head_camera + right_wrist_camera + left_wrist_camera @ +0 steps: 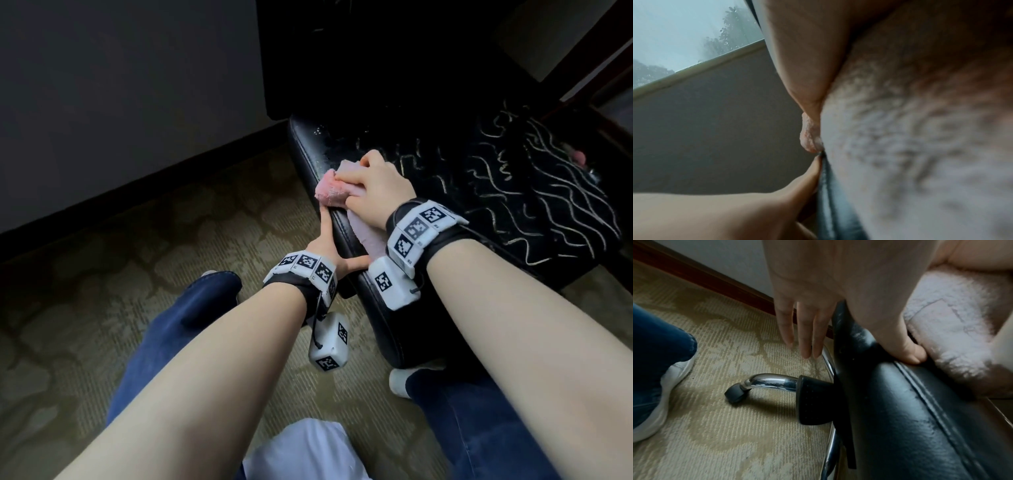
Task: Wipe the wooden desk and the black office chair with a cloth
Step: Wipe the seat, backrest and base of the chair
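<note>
The black office chair [373, 308] stands in front of me, and its leather seat edge [910, 418] is scuffed. A fluffy pink cloth [330, 192] lies bunched on the seat's left rim. My right hand [376, 185] grips the cloth from above and presses it onto the leather; the cloth [910, 146] fills the right wrist view under the palm. My left hand [327, 246] braces the seat's side, with its straight fingers [805, 331] pointing down the outer face. Its thumb lies on top of the rim beside the cloth [953, 331].
A black fabric with pale wavy lines [534, 192] covers the seat's right part. A chrome base leg [772, 382] with a castor [733, 394] sticks out over the patterned carpet [137, 240]. My white shoe [663, 394] stands left of it. A wall with dark skirting [137, 185] runs behind.
</note>
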The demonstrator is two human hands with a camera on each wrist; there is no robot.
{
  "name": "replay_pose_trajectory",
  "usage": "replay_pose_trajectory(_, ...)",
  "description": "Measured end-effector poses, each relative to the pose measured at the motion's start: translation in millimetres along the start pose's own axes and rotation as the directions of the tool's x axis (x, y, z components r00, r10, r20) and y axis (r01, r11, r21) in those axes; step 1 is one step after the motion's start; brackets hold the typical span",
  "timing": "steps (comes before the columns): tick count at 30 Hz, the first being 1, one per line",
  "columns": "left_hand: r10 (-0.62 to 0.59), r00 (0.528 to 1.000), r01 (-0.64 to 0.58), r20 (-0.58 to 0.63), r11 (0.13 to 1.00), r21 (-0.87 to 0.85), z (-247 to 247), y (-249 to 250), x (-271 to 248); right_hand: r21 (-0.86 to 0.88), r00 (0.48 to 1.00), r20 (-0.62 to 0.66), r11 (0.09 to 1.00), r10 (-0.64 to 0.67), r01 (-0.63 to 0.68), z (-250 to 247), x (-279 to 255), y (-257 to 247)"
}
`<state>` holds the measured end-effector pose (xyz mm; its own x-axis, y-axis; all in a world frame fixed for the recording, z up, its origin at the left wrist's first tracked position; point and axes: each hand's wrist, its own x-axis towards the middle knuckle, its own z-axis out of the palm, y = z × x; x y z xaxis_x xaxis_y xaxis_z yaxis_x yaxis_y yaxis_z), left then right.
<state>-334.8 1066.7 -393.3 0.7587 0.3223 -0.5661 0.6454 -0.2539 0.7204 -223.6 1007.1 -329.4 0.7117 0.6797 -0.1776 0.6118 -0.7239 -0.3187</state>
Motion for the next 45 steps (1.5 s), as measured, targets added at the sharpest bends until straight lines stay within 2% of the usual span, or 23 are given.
replay_pose_trajectory(2, 0.001, 1.000, -0.001, -0.009, 1.000, -0.018, 1.0, -0.3, -1.0, 0.017, 0.998, -0.031, 0.998, 0.061, -0.061, -4.1, -3.9, 14.1)
replay_pose_trajectory(4, -0.005, 1.000, 0.004, -0.019, 0.999, -0.043, 2.2, -1.8, -0.8, 0.093, 0.974, -0.093, 0.976, 0.208, -0.199, -11.5, -5.2, 35.2)
replay_pose_trajectory(7, -0.001, 1.000, 0.000, -0.022, 0.998, -0.066, 2.3, -2.9, 0.0, 0.193, 0.883, -0.180, 0.896, 0.433, -0.400, -21.1, -9.8, 69.6)
replay_pose_trajectory(9, -0.007, 1.000, 0.006, -0.003, 0.998, -0.066, 0.9, -2.5, 0.4, 0.219, 0.829, -0.203, 0.849, 0.522, -0.481, -22.3, -13.1, 81.4)
replay_pose_trajectory(10, -0.009, 1.000, 0.009, 0.004, 0.999, -0.052, -0.3, -2.1, 0.9, 0.212, 0.819, -0.209, 0.843, 0.534, -0.495, -21.2, -12.8, 83.1)
replay_pose_trajectory(15, -0.008, 1.000, 0.008, 0.004, 0.995, 0.101, -5.1, -0.6, 3.3, 0.117, 0.866, -0.176, 0.883, 0.468, -0.454, -13.7, -6.0, 65.9)
replay_pose_trajectory(17, -0.010, 1.000, 0.010, 0.005, 0.996, 0.089, -5.9, 1.0, 1.1, 0.112, 0.910, -0.144, 0.920, 0.389, -0.375, -9.3, -6.7, 51.2)
replay_pose_trajectory(21, 0.004, 1.000, -0.002, -0.013, 0.992, 0.127, -7.5, 6.4, -3.2, 0.061, 0.989, -0.049, 0.989, 0.141, -0.138, 1.5, -13.5, 16.2)
replay_pose_trajectory(23, 0.015, 1.000, -0.013, -0.011, 0.987, 0.159, -8.1, 7.6, -3.6, 0.089, 1.000, 0.001, 0.996, 0.031, -0.031, 4.5, -16.4, 8.3)
replay_pose_trajectory(25, 0.026, 1.000, -0.024, -0.008, 0.986, 0.167, -9.3, 8.7, -3.9, 0.119, 0.999, 0.039, 0.993, 0.000, -0.005, 1.3, -18.4, 12.2)
replay_pose_trajectory(27, 0.009, 1.000, -0.009, -0.005, 0.989, 0.150, -13.1, 10.8, -4.8, 0.109, 0.998, 0.051, 0.993, 0.036, -0.042, -4.6, -20.9, 22.3)
replay_pose_trajectory(30, 0.026, 0.999, -0.018, -0.041, 0.982, 0.187, -19.0, 14.0, -1.8, 0.077, 0.989, -0.014, 0.987, 0.146, -0.144, -10.1, -24.2, 36.2)
replay_pose_trajectory(35, 0.062, 0.994, -0.027, -0.093, 0.942, 0.335, -20.3, 19.1, 1.4, 0.144, 0.933, -0.107, 0.933, 0.345, -0.328, -13.3, -15.0, 43.2)
replay_pose_trajectory(38, 0.130, 0.978, -0.043, -0.166, 0.894, 0.446, -24.3, 21.3, 1.2, 0.176, 0.917, -0.121, 0.918, 0.379, -0.356, -14.5, -8.9, 46.9)
replay_pose_trajectory(41, 0.236, 0.937, -0.063, -0.256, 0.839, 0.540, -32.3, 26.1, 5.1, 0.219, 0.904, -0.147, 0.905, 0.400, -0.365, -15.1, -6.6, 50.7)
replay_pose_trajectory(45, 0.241, 0.906, -0.074, -0.347, 0.899, 0.432, -45.5, 33.2, 17.9, 0.273, 0.892, -0.173, 0.890, 0.418, -0.364, -15.4, -2.9, 55.5)
